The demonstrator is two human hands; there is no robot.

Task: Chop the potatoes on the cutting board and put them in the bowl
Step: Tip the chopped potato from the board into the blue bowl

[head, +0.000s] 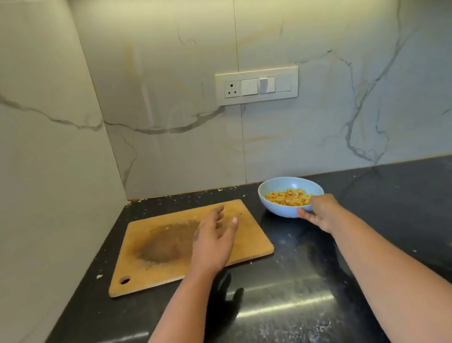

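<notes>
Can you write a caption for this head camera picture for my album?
Chopped potatoes fill the bowl held by the right hand; the left hand hovers over the bare board.

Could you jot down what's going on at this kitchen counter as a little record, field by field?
place: black counter against marble wall
cutting board: wooden, stained dark patch, no potato visibly left on it
bowl: blue, right of the board, tilted
potato pieces: chopped, yellow, inside the bowl
left hand: fingers relaxed, over the board, holding nothing
right hand: grips the bowl's near rim
wall fitting: switch panel
task stage: looks about done
</notes>
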